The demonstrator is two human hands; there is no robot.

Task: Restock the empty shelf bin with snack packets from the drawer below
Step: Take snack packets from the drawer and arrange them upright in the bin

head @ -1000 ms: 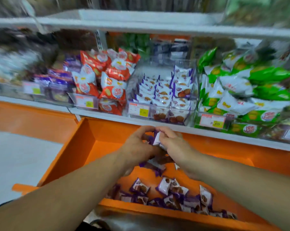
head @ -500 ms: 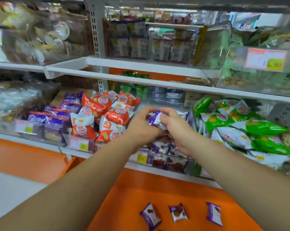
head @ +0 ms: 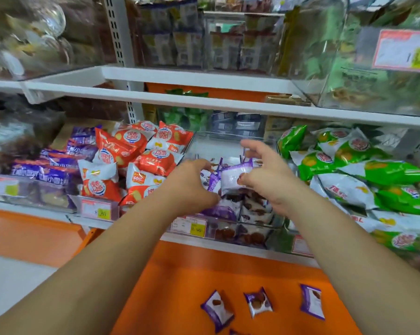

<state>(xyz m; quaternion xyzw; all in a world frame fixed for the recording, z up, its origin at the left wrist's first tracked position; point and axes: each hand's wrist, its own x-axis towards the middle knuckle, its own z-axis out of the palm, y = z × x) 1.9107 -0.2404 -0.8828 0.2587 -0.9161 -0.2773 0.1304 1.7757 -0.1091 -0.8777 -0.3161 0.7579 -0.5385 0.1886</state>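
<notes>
The right hand (head: 264, 182) pinches a white-faced packet (head: 234, 177) between thumb and lower fingers, while its index and middle fingers are spread and lifted clear. The left hand (head: 192, 184) is curled against the other side of the bunch, touching a purple packet (head: 213, 181). Its fingertips are hidden, so whether it grips or only steadies cannot be told.

A second ago both hands were clasped together around a handful low over the drawer (head: 180, 281). Half a second ago they carried it up over the shelf bin (head: 228, 141). Now they have come apart inside the bin and the handful is loosening onto the stock already lying there. The delivery looks to be at its release point, and the bin is partly filled rather than bare.

The bin's clear side walls stand close beside each wrist, with red packets (head: 141, 163) heaped just past the left wall and green packets (head: 363, 170) past the right. The upper shelf edge (head: 204, 100) hangs above, leaving open room over the hands. The way out is probably back toward the person over the front wall, which bears a price label (head: 195, 226). Below, three loose packets (head: 258, 304) lie well apart from the hands on the drawer floor.
</notes>
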